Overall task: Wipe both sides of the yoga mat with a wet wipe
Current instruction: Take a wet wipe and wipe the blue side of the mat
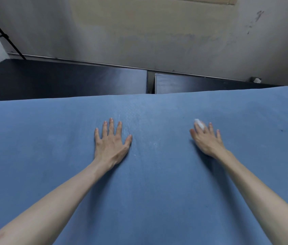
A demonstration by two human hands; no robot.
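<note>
The blue yoga mat lies flat and fills the lower part of the view, from the left edge to the right edge. Its far edge lies over two dark padded blocks that stand against a stained grey wall.

Both bare arms reach forward over the mat. The left hand rests palm down on the mat, the fingers straight and spread apart, the thumb pointing to the right. It holds nothing.

The right hand also lies on the mat, a little blurred, with the fingers stretched forward. A small white wet wipe is under its fingertips, and only a bunched white end shows beyond them. The fingers press it against the mat; whether any finger curls around it I cannot tell. The mat surface between the two hands looks shiny.
</note>
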